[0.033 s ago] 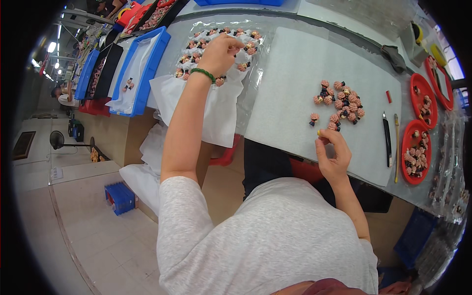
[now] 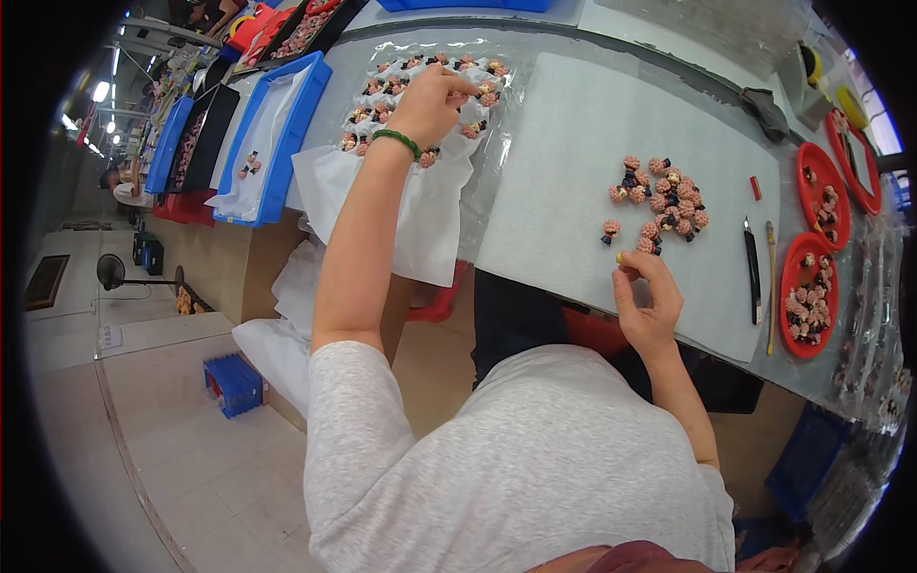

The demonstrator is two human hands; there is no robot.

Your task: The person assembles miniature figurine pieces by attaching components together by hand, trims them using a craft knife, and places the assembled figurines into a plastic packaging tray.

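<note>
My left hand (image 2: 428,107), a green bead bracelet at its wrist, reaches over rows of small figurines on white tissue (image 2: 392,210). Its fingers are pinched together at a pink-headed, dark-bodied figurine (image 2: 488,95) at the right end of the rows. The palm hides part of the tissue. My right hand (image 2: 652,310) hovers at the near edge of a white foam sheet (image 2: 564,172). Thumb and index finger curl toward each other there, with a small yellow thing (image 2: 620,257) at the fingertip; what it is, I cannot make out. Just beyond lies a pile of similar figurines (image 2: 680,202).
Right of the pile lie a red stick (image 2: 756,188), a black pen-like tool (image 2: 752,272) and a thin brush (image 2: 771,286). Red round trays (image 2: 789,320) with figurines stand at far right. A blue tray (image 2: 315,81) lined with white sits to the left.
My left hand has shifted very slightly to the right along the tissue. My right hand and the figurine pile stay where they were.
</note>
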